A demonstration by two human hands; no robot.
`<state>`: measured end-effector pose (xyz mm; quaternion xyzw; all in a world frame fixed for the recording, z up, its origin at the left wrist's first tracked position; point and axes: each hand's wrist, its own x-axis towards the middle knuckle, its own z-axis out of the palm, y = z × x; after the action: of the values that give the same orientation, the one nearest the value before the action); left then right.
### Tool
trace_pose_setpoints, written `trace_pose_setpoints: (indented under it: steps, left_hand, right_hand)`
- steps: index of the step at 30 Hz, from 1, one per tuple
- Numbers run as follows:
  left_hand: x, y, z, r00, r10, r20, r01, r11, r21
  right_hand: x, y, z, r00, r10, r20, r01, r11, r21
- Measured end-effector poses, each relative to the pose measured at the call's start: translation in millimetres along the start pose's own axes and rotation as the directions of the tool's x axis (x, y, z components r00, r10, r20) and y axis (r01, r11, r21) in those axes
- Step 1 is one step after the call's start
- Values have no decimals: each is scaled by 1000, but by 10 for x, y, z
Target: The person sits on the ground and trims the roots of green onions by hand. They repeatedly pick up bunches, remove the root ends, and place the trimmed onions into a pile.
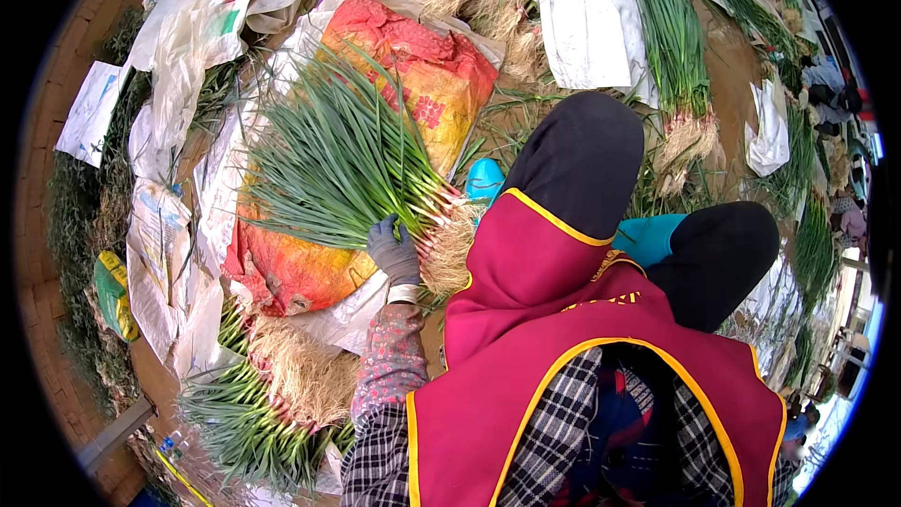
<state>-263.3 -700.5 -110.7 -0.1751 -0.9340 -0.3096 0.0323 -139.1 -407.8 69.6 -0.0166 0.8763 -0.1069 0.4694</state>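
Note:
My left hand [394, 251], in a grey glove, rests against the lower edge of a fanned pile of spring onions [345, 155]. Its fingers touch the green stems close to the pale, pinkish lower ends; whether they grip any is unclear. The onions' tangled straw-coloured roots [450, 250] point towards my maroon apron [507, 296]. Beneath the pile lies a red and yellow woven sack [440, 127]. My right hand is out of view.
More spring onions [260, 429] lie at lower left, their roots [299, 366] turned upward. A white sack [588, 21] and a long onion bundle [669, 35] lie beyond my knee. Crumpled plastic sheeting [169, 274] lines the left side. People and further bundles appear at far right.

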Motion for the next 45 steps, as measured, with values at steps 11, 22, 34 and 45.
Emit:
trace_pose_setpoints:
  steps: [11, 22, 34, 45]
  left_hand:
    - [858, -569, -32, 749, 441, 493, -555, 826, 104]
    - [298, -434, -774, 988, -151, 10, 148, 980, 130]
    - [412, -98, -780, 518, -752, 408, 429, 641, 637]
    - [2950, 5409, 956, 589, 537, 604, -679, 734, 10]
  right_hand:
    - [-1498, -224, 126, 957, 242, 160, -245, 970, -5]
    - [-1746, -407, -165, 933, 193, 303, -155, 977, -146]
    - [-841, 2406, 982, 878, -142, -457, 329, 873, 361]
    - [-2412, 5502, 1317, 32, 880, -474, -350, 454, 819]
